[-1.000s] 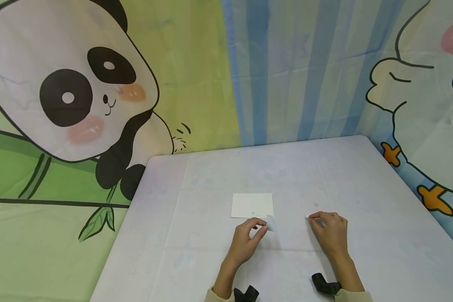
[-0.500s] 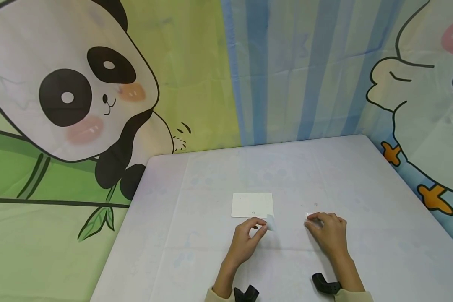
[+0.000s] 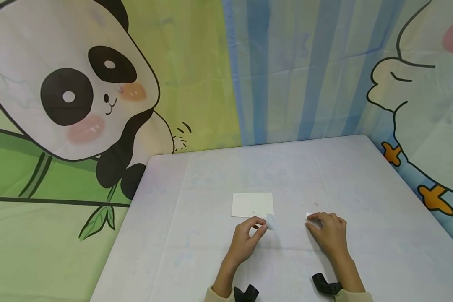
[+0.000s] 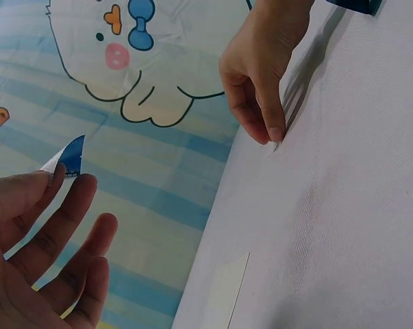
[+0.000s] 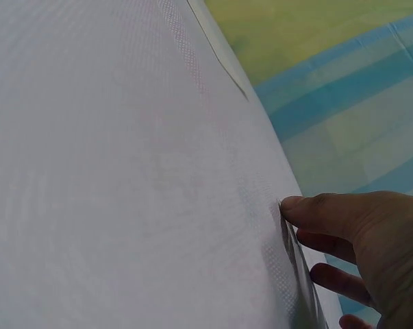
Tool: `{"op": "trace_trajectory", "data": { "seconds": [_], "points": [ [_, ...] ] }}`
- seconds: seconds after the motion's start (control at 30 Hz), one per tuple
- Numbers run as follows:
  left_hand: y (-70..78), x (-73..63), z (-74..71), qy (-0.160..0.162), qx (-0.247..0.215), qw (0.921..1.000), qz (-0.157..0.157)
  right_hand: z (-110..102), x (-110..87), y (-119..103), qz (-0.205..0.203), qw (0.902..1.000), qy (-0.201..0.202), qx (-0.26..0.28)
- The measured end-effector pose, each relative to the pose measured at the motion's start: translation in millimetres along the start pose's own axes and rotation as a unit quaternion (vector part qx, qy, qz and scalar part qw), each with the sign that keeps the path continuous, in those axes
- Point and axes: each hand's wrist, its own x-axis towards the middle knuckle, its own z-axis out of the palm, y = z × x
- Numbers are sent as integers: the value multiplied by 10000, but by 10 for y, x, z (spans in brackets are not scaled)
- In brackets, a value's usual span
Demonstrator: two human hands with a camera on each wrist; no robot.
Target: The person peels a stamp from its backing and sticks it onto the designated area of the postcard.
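My left hand (image 3: pixel 246 239) pinches a thin piece of blue-and-white paper or film (image 4: pixel 72 156) between thumb and forefinger, above the table. The other left fingers are spread loosely in the left wrist view. On the right, my right hand (image 3: pixel 329 233) reaches down to the tabletop. Its thumb and forefinger are curled about a tiny whitish, clear-looking piece (image 4: pixel 275 146) at the surface; its kind cannot be told. A white rectangular card (image 3: pixel 252 204) lies flat just beyond the left hand, with a small mark near its lower edge.
A white cloth covers the table (image 3: pixel 211 176). Behind it hangs a printed curtain (image 3: pixel 188 75) with a panda and stripes. Black wrist devices (image 3: pixel 326 284) sit at both sleeve cuffs. A tiny speck (image 3: pixel 316 204) marks the cloth beyond the right hand.
My right thumb has moved slightly away from the forefinger, and the whitish piece shows at the forefinger's tip. The left hand and the card look the same.
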Motion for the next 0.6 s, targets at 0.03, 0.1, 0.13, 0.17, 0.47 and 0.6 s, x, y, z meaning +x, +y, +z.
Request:
{"op": "trace_trajectory", "data": {
  "seconds": [0.03, 0.1, 0.13, 0.17, 0.47, 0.6],
  "points": [
    [0, 0, -3, -2, 20, 10000, 50, 0, -2, 0, 0, 10000, -10, 7],
    [3, 5, -10, -36, 16, 10000, 68, 2, -6, -1, -5, 10000, -29, 21],
    [7, 8, -13, -53, 23, 9999, 83, 2, -8, 0, -15, 10000, -42, 38],
    [13, 10, -17, -71, 25, 9999, 79, 2, -8, -1, -31, 10000, -51, 54],
    [-124, 8, 41, -43, 9, 10000, 85, -42, 88, -131, -604, 9962, -39, 619],
    [-338, -3, 113, -11, 84, 9998, 173, -63, 148, -323, -875, 9890, -95, 1192]
  ]
}}
